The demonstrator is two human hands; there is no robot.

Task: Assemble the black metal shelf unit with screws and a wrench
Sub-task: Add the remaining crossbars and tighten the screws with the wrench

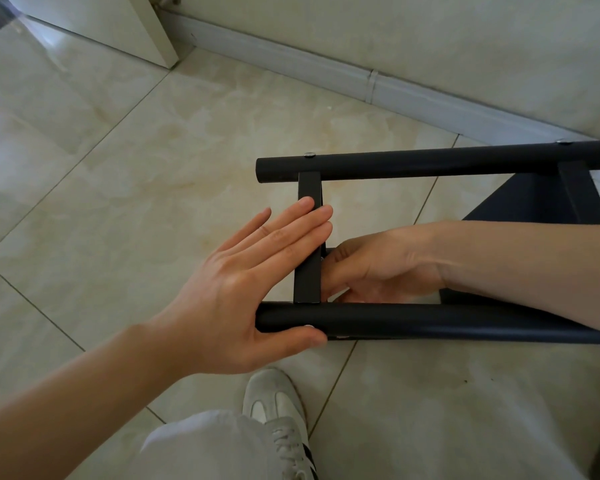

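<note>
Shelf unit [465,161]: I see it lying on its side on the tiled floor [118,168], near the wall, its black frame running off the right edge; the end nearest me is two round tubes joined by a flat crossbar [308,237].
Far tube [430,161]: round, black, with two silver screw heads [309,154] showing on its top side, one above the crossbar and one further right.
Near tube [430,322]: round and smooth; I would expect it to be slippery under a bare palm, so I would wrap it rather than press it.
How it handles: I judge it stiff, hollow painted steel, moderately light for its bulk, not fragile but easy to scratch, and inclined to roll or rack while the joints are loose.
Where to hold: close to a joint, at the crossbar or the tube end, where the frame twists least.
Left hand [243,285]: fingers straight and together, laid flat across the crossbar, thumb stretched under the end of the near tube; it steadies rather than grips.
Right hand [371,268]: reaching in between the two tubes, fingers curled at the inner face of the crossbar; I cannot tell whether they pinch a screw or a tool.
Wrench: not visible to me.
Around: a pale shoe [278,407] and trouser leg below, a skirting board [326,71] along the wall.
</note>
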